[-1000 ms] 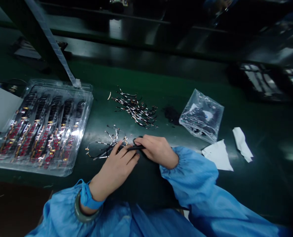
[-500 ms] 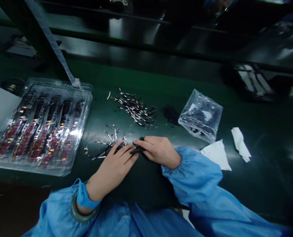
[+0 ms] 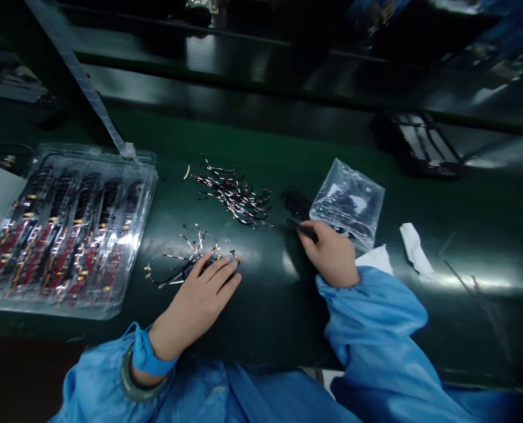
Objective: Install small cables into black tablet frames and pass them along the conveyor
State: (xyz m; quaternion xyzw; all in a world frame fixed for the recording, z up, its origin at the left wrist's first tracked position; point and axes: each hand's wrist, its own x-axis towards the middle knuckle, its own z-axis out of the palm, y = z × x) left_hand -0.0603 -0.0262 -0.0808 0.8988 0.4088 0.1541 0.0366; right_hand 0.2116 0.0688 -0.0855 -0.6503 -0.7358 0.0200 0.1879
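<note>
My left hand (image 3: 203, 299) lies palm down with its fingers stretched out, the tips resting on a small heap of thin black cables (image 3: 179, 267) with metallic ends. One gold-tipped cable end pokes out past the fingertips. My right hand (image 3: 331, 249) is closed around dark tweezers (image 3: 303, 228), which point left toward a patch of tiny black pieces (image 3: 297, 202). Just beyond that hand is a clear plastic bag (image 3: 349, 200) with dark contents. A larger pile of similar cables (image 3: 239, 197) lies farther back, between the two hands.
At the left, a clear plastic tray (image 3: 124, 258) holds rows of black cables with red and gold parts. White paper scraps (image 3: 415, 249) lie to the right. A dark box with white strips (image 3: 426, 144) stands at the back right. A post (image 3: 85, 82) rises at the back left.
My right hand has moved away from my left hand, to the right and back, carrying the tweezers toward the tiny black pieces. My left hand has stayed on the cables.
</note>
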